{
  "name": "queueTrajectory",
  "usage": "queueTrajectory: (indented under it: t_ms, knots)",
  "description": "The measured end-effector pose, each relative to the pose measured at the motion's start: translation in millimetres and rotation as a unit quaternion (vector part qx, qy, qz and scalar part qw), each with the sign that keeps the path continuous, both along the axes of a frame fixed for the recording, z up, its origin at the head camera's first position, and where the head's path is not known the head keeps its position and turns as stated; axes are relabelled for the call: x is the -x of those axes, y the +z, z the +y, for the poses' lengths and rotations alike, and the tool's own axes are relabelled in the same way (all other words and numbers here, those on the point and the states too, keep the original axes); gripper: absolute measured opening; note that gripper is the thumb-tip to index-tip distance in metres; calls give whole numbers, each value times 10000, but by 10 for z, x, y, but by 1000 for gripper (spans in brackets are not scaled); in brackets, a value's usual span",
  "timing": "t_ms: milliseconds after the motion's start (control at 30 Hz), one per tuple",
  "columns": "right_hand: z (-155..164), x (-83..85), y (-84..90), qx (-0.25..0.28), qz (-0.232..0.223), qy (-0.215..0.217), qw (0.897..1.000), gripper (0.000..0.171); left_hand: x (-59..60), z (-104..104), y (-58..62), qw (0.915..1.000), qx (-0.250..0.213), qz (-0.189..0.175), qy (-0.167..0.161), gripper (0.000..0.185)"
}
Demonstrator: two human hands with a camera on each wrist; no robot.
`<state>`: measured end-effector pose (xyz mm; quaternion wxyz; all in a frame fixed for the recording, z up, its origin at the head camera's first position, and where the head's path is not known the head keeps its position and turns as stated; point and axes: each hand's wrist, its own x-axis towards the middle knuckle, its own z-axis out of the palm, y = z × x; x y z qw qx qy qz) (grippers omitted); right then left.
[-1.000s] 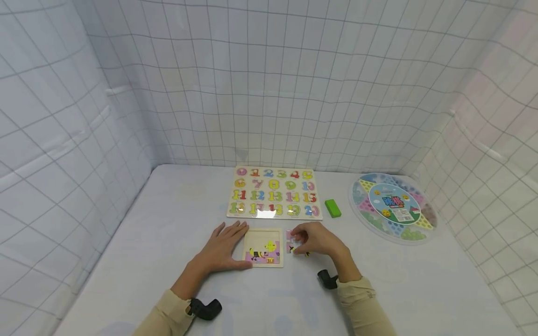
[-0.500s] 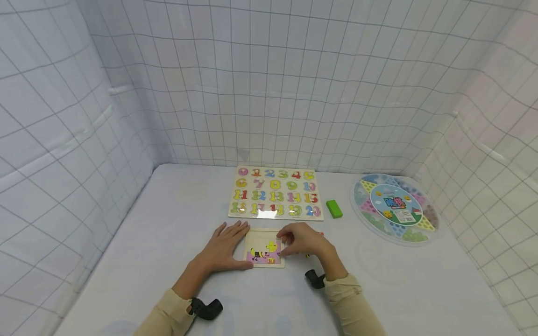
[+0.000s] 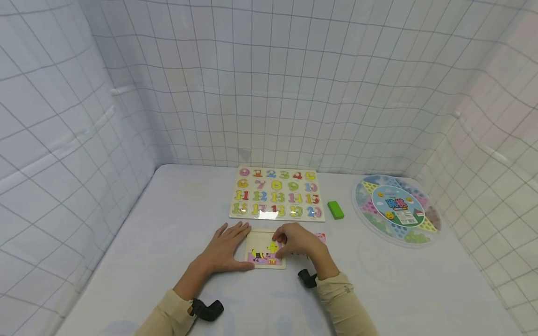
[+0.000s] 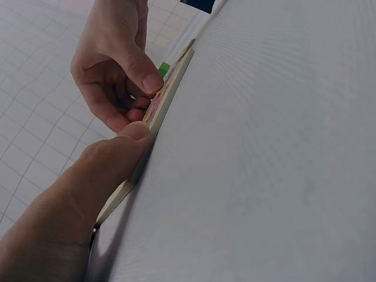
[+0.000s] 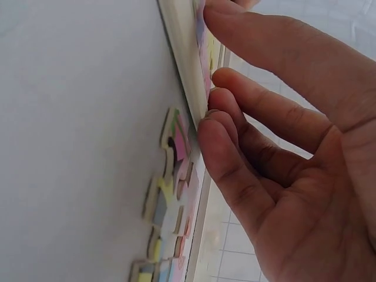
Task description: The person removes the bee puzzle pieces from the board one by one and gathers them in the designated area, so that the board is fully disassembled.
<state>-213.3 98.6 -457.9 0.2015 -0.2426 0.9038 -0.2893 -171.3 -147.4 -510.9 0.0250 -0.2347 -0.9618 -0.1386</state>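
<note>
Puzzle tray (image 3: 261, 230): left corners partly covered by the left hand (image 3: 224, 249), right rim partly by the right hand (image 3: 297, 239); whether the latter pinches a piece cannot be told. Loose pieces (image 5: 180, 147): partly hidden in head view, cut off below in right wrist view. Game disc (image 3: 395, 195): smallest label print illegible.

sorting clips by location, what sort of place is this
Probably a makeshift booth for tabletop play or filming: grid-patterned white sheeting stands behind and on both sides of a white table, which holds a number puzzle board and a small framed puzzle.
</note>
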Motion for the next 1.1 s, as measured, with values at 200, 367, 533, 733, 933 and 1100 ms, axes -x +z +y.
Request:
queueTrajectory:
  t_ms: [200, 367, 533, 733, 933, 1100]
  knots:
    - [-1, 9, -14, -2, -42, -5, 10000, 29, 0, 7, -6, 10000, -34, 29, 1, 105]
    - [-2, 9, -21, -41, -69, -9, 10000, 28, 2, 9, -9, 10000, -10, 40, 12, 105]
    - [-5, -1, -16, -57, -53, -13, 10000, 27, -1, 12, -11, 10000, -16, 7, 27, 105]
    - [-10, 6, 4, -101, -7, 52, 9999, 28, -3, 10, 0, 10000, -55, -17, 30, 105]
    - [-12, 11, 21, -90, 76, 123, 9999, 29, 4, 7, -6, 10000, -64, 32, 7, 105]
    - [-10, 2, 13, -113, 38, 99, 9999, 28, 8, 4, -20, 10000, -2, -19, 22, 105]
